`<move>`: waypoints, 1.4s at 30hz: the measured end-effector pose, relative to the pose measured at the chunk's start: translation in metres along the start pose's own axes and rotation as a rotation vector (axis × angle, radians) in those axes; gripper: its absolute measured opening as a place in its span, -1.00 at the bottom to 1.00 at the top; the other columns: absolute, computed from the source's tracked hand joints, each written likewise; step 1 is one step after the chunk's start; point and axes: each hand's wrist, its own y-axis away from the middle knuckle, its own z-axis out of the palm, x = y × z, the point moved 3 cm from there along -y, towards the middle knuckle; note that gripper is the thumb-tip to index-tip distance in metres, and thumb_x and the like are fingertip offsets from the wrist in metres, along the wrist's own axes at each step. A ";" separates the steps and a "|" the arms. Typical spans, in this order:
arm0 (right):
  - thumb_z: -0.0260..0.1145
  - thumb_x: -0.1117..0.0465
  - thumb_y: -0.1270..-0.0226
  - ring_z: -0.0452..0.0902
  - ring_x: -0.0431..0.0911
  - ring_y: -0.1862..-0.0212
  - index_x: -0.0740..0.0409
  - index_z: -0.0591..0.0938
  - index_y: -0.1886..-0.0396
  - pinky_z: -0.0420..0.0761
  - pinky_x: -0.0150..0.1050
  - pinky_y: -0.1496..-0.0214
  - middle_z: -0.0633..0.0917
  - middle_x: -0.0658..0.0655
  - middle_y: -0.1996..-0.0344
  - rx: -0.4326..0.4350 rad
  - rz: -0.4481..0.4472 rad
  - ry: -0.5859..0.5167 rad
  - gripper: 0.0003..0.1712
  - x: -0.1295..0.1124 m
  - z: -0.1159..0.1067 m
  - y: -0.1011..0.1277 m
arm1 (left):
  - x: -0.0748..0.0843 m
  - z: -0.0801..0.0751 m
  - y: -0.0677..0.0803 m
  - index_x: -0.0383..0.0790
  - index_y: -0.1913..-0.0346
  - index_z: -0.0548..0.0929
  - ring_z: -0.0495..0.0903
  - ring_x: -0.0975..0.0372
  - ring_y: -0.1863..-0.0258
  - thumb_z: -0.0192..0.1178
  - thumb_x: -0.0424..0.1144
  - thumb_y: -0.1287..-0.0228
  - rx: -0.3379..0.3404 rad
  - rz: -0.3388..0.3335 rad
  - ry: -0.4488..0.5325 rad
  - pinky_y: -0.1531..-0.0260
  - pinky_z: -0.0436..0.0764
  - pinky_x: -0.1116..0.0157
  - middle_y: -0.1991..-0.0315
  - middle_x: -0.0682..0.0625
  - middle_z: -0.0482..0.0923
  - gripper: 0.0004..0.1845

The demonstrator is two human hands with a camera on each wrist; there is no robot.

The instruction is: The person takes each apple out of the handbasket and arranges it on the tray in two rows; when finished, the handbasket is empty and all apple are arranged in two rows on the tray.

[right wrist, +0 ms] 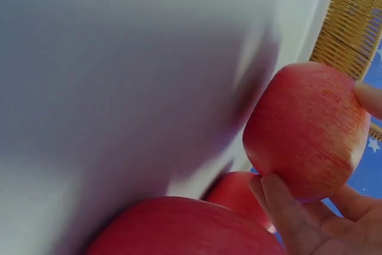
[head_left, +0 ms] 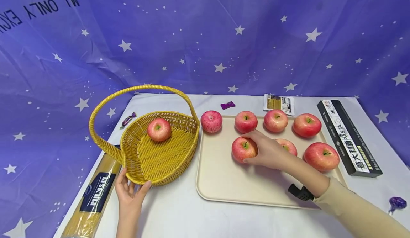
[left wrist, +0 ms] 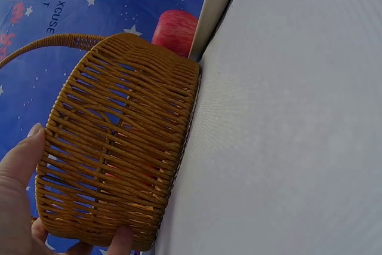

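My right hand (head_left: 268, 151) holds a red apple (head_left: 241, 150) over the beige tray (head_left: 230, 190), thumb and fingers on opposite sides. Whether this apple (right wrist: 307, 129) touches the tray is hard to tell. At the near left side of a yellow woven basket (head_left: 161, 159), my left hand (head_left: 129, 195) grips the rim; its thumb (left wrist: 27, 153) and fingertips press the weave in the left wrist view. One apple (head_left: 159, 130) lies inside the basket, toward the back. Several more apples stand on the tray, among them one (head_left: 286, 146) partly hidden behind my right hand.
A pasta bag (head_left: 96, 195) lies left of the basket, a black pasta box (head_left: 350, 138) right of the tray. Behind the tray are a sachet (head_left: 278, 104) and a purple candy (head_left: 227, 105). Another wrapped candy (head_left: 129, 120) lies behind the basket, a lollipop (head_left: 397, 203) at far right.
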 end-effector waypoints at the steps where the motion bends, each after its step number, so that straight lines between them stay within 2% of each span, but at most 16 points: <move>1: 0.59 0.05 0.10 0.49 -0.07 -0.04 0.07 0.48 -0.19 0.53 0.00 -0.10 0.55 0.03 -0.06 -0.009 0.009 0.006 -0.21 0.002 0.001 0.001 | 0.000 0.000 0.000 0.05 -0.47 -0.11 -0.06 -0.04 -0.43 0.20 -0.54 -0.25 0.000 -0.005 -0.004 -0.09 0.39 0.56 -0.49 -0.12 -0.18 -0.07; 8: 0.58 0.00 0.07 0.49 -0.05 -0.05 0.04 0.45 -0.23 0.52 0.03 -0.11 0.54 0.04 -0.09 -0.015 0.038 0.019 -0.17 0.006 0.005 0.003 | 0.000 -0.001 0.000 0.07 -0.47 -0.12 -0.06 -0.01 -0.43 0.21 -0.51 -0.26 -0.004 -0.014 -0.001 -0.11 0.38 0.55 -0.50 -0.10 -0.19 -0.07; 17: 0.55 -0.04 0.03 0.43 0.04 -0.17 0.14 0.37 -0.32 0.45 0.08 -0.20 0.51 0.13 -0.16 -0.029 0.039 0.050 -0.07 0.004 0.003 0.002 | 0.001 -0.001 -0.003 0.11 -0.47 -0.11 -0.07 0.02 -0.44 0.23 -0.47 -0.26 0.002 -0.028 -0.015 -0.22 0.32 0.46 -0.49 -0.06 -0.17 -0.07; 20: 0.53 -0.09 0.01 0.36 0.06 -0.25 0.16 0.35 -0.36 0.40 0.08 -0.26 0.48 0.15 -0.21 0.002 0.028 0.063 -0.04 -0.004 -0.001 -0.002 | -0.001 -0.002 -0.002 0.10 -0.47 -0.11 -0.06 0.01 -0.43 0.23 -0.50 -0.25 0.005 -0.030 -0.003 -0.23 0.33 0.45 -0.49 -0.06 -0.18 -0.06; 23: 0.50 -0.13 -0.02 0.32 0.05 -0.30 0.14 0.35 -0.37 0.36 0.06 -0.30 0.46 0.13 -0.26 0.056 0.001 0.038 -0.04 -0.019 -0.005 -0.011 | -0.002 -0.003 -0.001 0.09 -0.48 -0.12 -0.05 -0.01 -0.42 0.22 -0.51 -0.25 0.007 -0.025 0.002 -0.15 0.37 0.52 -0.49 -0.08 -0.19 -0.06; 25: 0.49 -0.15 -0.04 0.32 0.03 -0.30 0.11 0.35 -0.38 0.37 0.06 -0.30 0.44 0.11 -0.28 0.081 -0.027 0.008 -0.05 -0.034 -0.004 -0.019 | -0.003 -0.003 0.000 0.07 -0.48 -0.12 -0.05 -0.01 -0.42 0.22 -0.52 -0.25 0.009 -0.019 0.001 -0.08 0.40 0.57 -0.49 -0.10 -0.18 -0.06; 27: 0.48 -0.16 -0.05 0.31 0.02 -0.32 0.09 0.36 -0.38 0.36 0.05 -0.30 0.44 0.09 -0.29 0.090 -0.070 -0.012 -0.07 -0.051 -0.001 -0.029 | -0.003 -0.003 -0.001 0.08 -0.48 -0.12 -0.05 -0.01 -0.42 0.22 -0.50 -0.25 0.010 -0.022 0.001 -0.13 0.38 0.53 -0.49 -0.09 -0.19 -0.06; 30: 0.47 -0.15 -0.08 0.28 0.00 -0.34 0.07 0.36 -0.38 0.34 0.03 -0.33 0.41 0.08 -0.32 0.064 -0.129 -0.048 -0.09 -0.077 0.011 -0.046 | -0.003 -0.003 -0.001 0.11 -0.48 -0.13 -0.05 0.01 -0.42 0.23 -0.49 -0.26 0.010 -0.043 0.003 -0.28 0.29 0.37 -0.50 -0.03 -0.21 -0.05; 33: 0.45 -0.15 -0.10 0.22 -0.04 -0.38 0.05 0.35 -0.39 0.29 -0.02 -0.37 0.39 0.07 -0.34 0.012 -0.172 -0.091 -0.10 -0.102 0.028 -0.068 | -0.002 -0.002 -0.001 0.13 -0.48 -0.14 -0.05 0.02 -0.42 0.23 -0.49 -0.26 0.010 -0.054 0.003 -0.33 0.24 0.27 -0.49 0.00 -0.22 -0.05; 36: 0.44 -0.15 -0.12 0.25 -0.07 -0.36 0.05 0.36 -0.39 0.31 -0.10 -0.36 0.40 0.06 -0.33 -0.041 -0.200 -0.120 -0.12 -0.121 0.048 -0.096 | -0.001 -0.001 -0.001 0.11 -0.48 -0.13 -0.02 0.02 -0.40 0.22 -0.50 -0.26 0.010 -0.041 0.005 -0.28 0.29 0.35 -0.48 -0.02 -0.18 -0.05; 39: 0.42 -0.18 -0.13 0.25 -0.07 -0.36 0.10 0.34 -0.40 0.31 -0.14 -0.36 0.41 0.08 -0.32 -0.078 -0.191 -0.123 -0.09 -0.132 0.068 -0.126 | 0.000 0.001 0.000 0.08 -0.48 -0.12 0.01 0.01 -0.39 0.22 -0.52 -0.25 0.008 -0.022 0.011 -0.19 0.35 0.46 -0.47 -0.05 -0.15 -0.06; 42: 0.42 -0.20 -0.12 0.29 -0.06 -0.33 0.14 0.31 -0.41 0.33 -0.19 -0.34 0.41 0.12 -0.32 -0.093 -0.162 -0.124 -0.05 -0.140 0.089 -0.152 | 0.001 0.001 0.000 0.07 -0.48 -0.12 -0.01 0.00 -0.40 0.22 -0.52 -0.25 0.006 -0.017 0.014 -0.21 0.34 0.45 -0.48 -0.07 -0.17 -0.06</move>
